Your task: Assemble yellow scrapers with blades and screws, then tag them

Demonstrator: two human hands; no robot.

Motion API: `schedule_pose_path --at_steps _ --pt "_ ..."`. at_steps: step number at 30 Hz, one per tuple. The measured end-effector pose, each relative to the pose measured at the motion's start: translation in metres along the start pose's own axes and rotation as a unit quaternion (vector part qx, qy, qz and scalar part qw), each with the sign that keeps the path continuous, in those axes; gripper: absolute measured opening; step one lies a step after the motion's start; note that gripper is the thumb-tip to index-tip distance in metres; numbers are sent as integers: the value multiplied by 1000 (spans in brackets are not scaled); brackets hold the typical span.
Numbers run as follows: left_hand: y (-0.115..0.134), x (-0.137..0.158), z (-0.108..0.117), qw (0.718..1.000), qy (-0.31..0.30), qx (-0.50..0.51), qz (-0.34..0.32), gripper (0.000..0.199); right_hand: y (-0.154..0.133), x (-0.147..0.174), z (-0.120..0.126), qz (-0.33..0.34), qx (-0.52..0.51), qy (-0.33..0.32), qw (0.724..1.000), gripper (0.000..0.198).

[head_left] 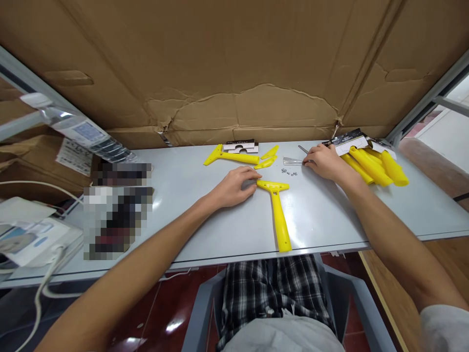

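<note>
A yellow plastic scraper (280, 215) lies on the table, its wide head pointing away from me and its handle toward the front edge. My left hand (236, 188) rests on the tabletop, thumb and fingertips closed around the left end of that head. Farther right, my right hand (322, 161) pinches the end of a thin, shiny metal strip (292, 161). Its fingertips are partly hidden. Several small screws (287, 172) are scattered between the hands. Two loose yellow head pieces (267, 161) lie beyond the scraper, beside a second yellow scraper (234, 155).
Several yellow handles (377, 166) are piled at the right with black-and-white cards (346, 142). Another card (240, 145) lies at the back. A tilted plastic bottle (86, 132), a white box (40, 239) and cables occupy the left. Cardboard (242, 63) walls off the back.
</note>
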State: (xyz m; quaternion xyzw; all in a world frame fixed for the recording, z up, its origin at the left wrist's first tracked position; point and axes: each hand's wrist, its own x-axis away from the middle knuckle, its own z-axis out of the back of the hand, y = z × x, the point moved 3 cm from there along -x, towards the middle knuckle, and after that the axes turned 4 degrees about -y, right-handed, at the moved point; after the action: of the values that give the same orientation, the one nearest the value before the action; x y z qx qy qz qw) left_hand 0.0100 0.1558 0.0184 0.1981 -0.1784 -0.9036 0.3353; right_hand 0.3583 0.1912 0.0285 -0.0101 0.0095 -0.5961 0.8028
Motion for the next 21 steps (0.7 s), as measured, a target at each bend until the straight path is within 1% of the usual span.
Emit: schedule_pose_path --at_steps 6,11,14,17,21 --pt "-3 -1 1 1000 8 9 -1 38 -21 2 4 16 55 -10 998 48" --pt "-1 -1 3 999 26 24 10 36 -25 3 9 10 67 1 998 48" --pt "-1 -1 5 998 45 32 24 34 -23 2 11 -3 30 21 999 45" --pt "-1 -2 7 996 78 34 31 31 -20 1 11 -8 -40 54 998 44" --pt "-4 -3 9 992 119 32 28 24 -20 0 7 21 -124 85 988 40"
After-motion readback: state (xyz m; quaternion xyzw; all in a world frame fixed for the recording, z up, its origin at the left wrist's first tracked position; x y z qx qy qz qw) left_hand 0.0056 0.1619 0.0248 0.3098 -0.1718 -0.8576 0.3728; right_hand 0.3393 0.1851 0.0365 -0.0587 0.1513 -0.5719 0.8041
